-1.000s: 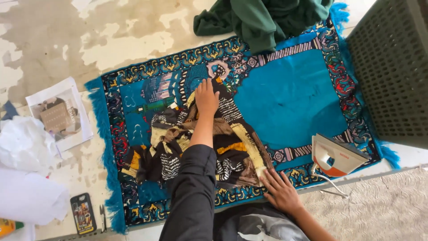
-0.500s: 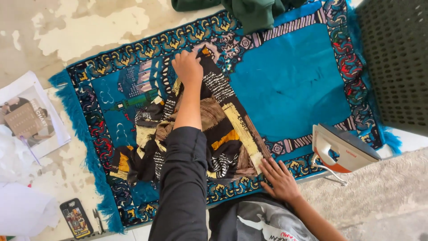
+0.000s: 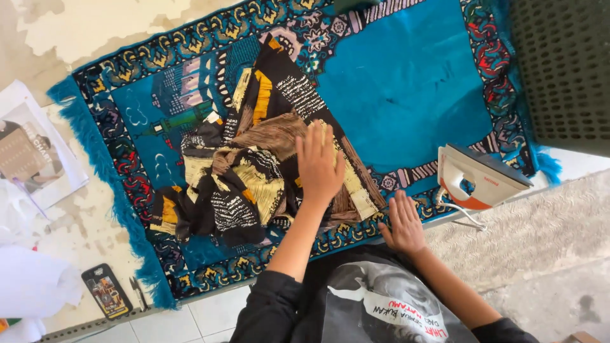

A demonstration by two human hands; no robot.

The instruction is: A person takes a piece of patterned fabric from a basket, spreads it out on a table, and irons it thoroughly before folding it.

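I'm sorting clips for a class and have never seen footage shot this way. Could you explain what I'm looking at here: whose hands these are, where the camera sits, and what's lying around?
The camera sits on a person's head and looks straight down, so both bare hands are the wearer's own. The left hand lies flat on a crumpled black, yellow and brown patterned cloth. The right hand rests palm down on the edge of a blue patterned rug with a fringe, which is spread over a worn pale surface. Neither hand grips anything. A white and orange clothes iron stands on the rug's right edge, beside a dark perforated basket. To the left lie a printed paper sheet, a mobile phone and white crumpled material.
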